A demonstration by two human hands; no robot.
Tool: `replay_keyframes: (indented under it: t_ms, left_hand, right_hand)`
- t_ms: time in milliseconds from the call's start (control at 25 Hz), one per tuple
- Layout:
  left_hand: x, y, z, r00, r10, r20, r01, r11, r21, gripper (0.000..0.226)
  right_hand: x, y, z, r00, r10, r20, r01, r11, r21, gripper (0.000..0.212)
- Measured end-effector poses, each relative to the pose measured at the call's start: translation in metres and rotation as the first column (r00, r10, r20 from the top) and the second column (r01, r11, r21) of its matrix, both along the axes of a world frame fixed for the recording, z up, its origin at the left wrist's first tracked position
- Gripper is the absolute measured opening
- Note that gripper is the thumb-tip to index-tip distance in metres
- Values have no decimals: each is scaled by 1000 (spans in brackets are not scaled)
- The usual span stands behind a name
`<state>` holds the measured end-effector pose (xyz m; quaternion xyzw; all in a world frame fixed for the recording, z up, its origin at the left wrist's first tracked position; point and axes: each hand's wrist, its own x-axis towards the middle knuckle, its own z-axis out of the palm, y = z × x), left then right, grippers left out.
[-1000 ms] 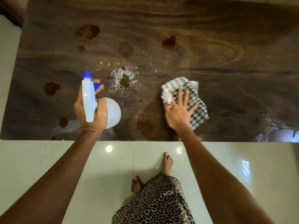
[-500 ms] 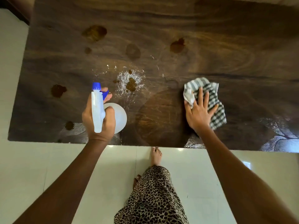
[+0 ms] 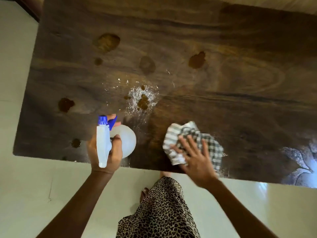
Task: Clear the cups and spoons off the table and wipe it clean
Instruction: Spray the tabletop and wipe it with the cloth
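Cloth (image 3: 193, 143) slid leftward, seemingly nearer edge.

- Table (image 3: 223, 48): spans the upper view; floor (image 3: 25, 194) lies along its near and left edges.
- Left hand (image 3: 104, 152): over the table's near edge, gripping the spray bottle (image 3: 103, 143).
- Right hand (image 3: 197, 160): to the right of the bottle, spread flat on the cloth (image 3: 192, 140), which lies on the table near its front edge.
- Wet patch (image 3: 142, 100): beyond bottle and cloth, between them.
- Stains: one far left (image 3: 66, 104), one at near left (image 3: 76, 143), three toward the far side (image 3: 107, 42) (image 3: 147, 64) (image 3: 197, 60).
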<state>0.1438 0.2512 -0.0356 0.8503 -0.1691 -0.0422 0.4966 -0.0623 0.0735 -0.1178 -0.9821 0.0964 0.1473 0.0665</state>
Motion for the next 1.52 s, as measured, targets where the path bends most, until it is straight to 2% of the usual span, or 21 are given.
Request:
replay_keyframes:
  t_ms: [80,160,240,320,440,560,680,760,840,920,960,1000,1080,1200,1320,1400,1480,1520]
  left_hand:
    - [2,0,-2,1000,5,-7,-5,1000,-29,38]
    - [3,4,-8,1000,10,9,-10,1000,-29,38]
    - [3,7,-11,999,35,2,-35,999,7,37]
    - [1,5,-13,999,42,26,-42,999,19,38]
    - [0,3,-11,997,47,61,-49,998,38,34]
    - [1,-1,-4,998,54,35,-56,997,58,37]
    - [3,-1,-1,999,23,48,-26,998,60,38]
    - [4,-3,-1,998,26,51,-28,999,39,36]
    - [5,-5,-2,998,27,50,-28,999,24,40]
    - [5,-5,-2,999,19,50,-20,1000,11,43]
    - [5,-6,-2,999,20,49,-20,1000,6,45]
    - [6,-6,-3,999,22,48,-23,1000,5,46]
    - [5,-6,-3,998,8,57,-7,1000,-11,46]
    - [5,-6,-2,997,4,78,0,999,-49,43]
    - [4,-5,1,998,-1,65,6,998,-66,44]
    - [4,-5,1,997,-26,71,31,997,-74,43]
    - [5,-4,0,996,-47,79,53,996,-75,41]
    - [5,-3,-1,996,-46,74,52,996,-71,41]
  right_hand:
    - [7,-48,-1,966,-257,19,257,966,2,61]
    - [51,-87,1,859,-511,-30,511,859,31,57]
    - [111,-102,-2,785,-619,-37,620,783,43,56]
    - [158,-88,-4,853,-521,-37,522,853,20,57]
    - [167,-31,-5,980,-185,-69,183,982,-42,60]
    - [98,27,0,999,42,-14,-43,999,-29,68]
    - [9,39,-2,978,210,-13,-210,978,1,69]
    - [-9,12,-7,992,128,2,-127,991,-38,66]
    - [15,-13,-6,993,-120,10,121,992,-41,64]
    - [59,-22,-5,932,-363,-15,362,932,-23,58]
    - [77,-16,-5,909,-415,-43,414,910,-15,57]
    - [90,-4,-3,916,-398,-47,397,918,-24,58]
    - [86,40,1,974,-221,-40,219,974,-56,64]
    - [23,95,-4,996,58,-65,-60,998,-29,72]
    - [-31,84,-9,993,120,13,-120,993,-16,70]
    - [-41,64,-4,992,75,97,-80,996,44,62]
    - [-32,51,2,984,-144,108,119,970,214,57]
    - [-21,48,3,963,-247,103,215,944,252,56]
